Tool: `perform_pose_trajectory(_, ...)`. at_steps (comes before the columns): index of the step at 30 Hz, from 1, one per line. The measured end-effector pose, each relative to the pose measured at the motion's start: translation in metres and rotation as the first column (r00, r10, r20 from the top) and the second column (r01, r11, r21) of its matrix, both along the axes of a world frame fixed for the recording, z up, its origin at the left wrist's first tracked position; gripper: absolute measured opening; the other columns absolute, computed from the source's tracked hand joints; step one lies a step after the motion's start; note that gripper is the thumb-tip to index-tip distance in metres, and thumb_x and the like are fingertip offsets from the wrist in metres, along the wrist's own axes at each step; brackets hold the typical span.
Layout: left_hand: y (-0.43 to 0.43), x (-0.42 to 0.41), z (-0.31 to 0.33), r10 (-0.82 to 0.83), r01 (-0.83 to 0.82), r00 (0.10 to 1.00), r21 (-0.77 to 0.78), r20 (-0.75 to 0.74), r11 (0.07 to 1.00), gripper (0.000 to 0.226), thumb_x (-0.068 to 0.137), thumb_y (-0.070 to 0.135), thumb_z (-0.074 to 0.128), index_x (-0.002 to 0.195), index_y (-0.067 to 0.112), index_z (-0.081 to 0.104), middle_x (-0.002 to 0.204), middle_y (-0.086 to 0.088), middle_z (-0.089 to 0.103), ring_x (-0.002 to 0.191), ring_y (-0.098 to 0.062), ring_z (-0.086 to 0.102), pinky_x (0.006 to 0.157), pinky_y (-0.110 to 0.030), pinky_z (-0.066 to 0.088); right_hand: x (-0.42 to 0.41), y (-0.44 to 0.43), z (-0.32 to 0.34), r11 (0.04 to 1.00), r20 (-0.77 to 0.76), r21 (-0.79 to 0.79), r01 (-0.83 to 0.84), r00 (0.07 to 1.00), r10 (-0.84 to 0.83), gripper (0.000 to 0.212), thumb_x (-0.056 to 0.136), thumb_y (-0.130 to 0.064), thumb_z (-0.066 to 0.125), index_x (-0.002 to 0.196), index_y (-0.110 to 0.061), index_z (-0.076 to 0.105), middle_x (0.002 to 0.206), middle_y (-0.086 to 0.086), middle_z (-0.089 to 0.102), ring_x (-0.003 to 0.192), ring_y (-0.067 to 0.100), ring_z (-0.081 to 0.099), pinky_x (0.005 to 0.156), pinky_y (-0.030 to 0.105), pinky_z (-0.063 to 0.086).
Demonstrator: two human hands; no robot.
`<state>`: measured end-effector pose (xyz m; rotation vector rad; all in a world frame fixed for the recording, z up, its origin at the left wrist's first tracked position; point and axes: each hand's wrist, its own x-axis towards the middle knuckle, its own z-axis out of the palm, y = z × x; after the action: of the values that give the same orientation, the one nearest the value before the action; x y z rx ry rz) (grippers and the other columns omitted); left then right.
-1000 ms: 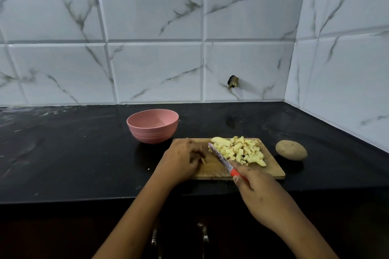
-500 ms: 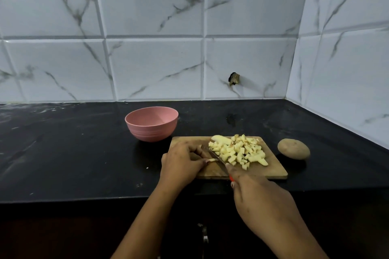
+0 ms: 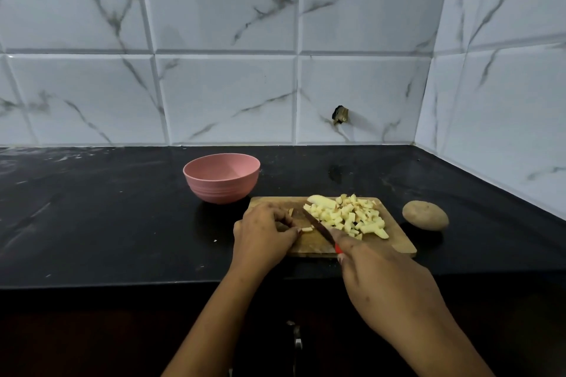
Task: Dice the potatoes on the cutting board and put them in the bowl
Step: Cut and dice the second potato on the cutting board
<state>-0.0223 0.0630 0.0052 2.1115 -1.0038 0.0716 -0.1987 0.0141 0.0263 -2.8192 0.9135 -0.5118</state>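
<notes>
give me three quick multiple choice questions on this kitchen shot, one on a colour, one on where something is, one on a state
1. What colour is the bowl?
A. pink
B. green
C. white

2. Where is the whole potato?
A. in the bowl
B. on the counter, right of the cutting board
C. on the cutting board

3. What is the right hand doing?
A. resting open and empty
B. gripping the knife
C. holding the bowl

Answers:
1 A, its wall and inside are pink.
2 B, it lies on the black counter, apart from the board's right edge.
3 B, its fingers curl round the red handle, with the blade reaching over the board.
</notes>
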Motion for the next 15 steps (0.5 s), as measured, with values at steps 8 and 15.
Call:
perform_pose_trajectory(8,-0.004,0.001,-0.007,0.044,-0.046,0.997,0.025,0.062,0.999,0.008,0.084,0.034,0.066,0.081,0.028,0.07,0.1,0.02,0.045,0.102,-0.002,0.04,0.09,-0.032,0.03,0.022,0.008,-0.004,1.0,-0.314,0.0,0.007,0.949,-0.006,0.073,0.098,-0.016,0.048,0.153,-0.031,0.003,0.116,0.0,0.058,0.09,0.015,0.057,0.067,0.03,0.046)
perform_pose_trajectory(15,-0.01,0.001,-0.005,0.081,-0.092,0.988,0.079,0.135,0.993,0.012,0.088,0.036,0.062,0.091,0.028,0.07,0.112,0.015,0.051,0.116,-0.01,0.041,0.086,-0.031,0.024,-0.004,0.001,0.003,0.998,-0.046,0.041,0.043,0.998,-0.041,0.05,0.104,-0.031,0.03,0.15,-0.042,0.015,0.125,-0.008,0.052,0.102,0.009,0.055,0.074,0.027,0.047)
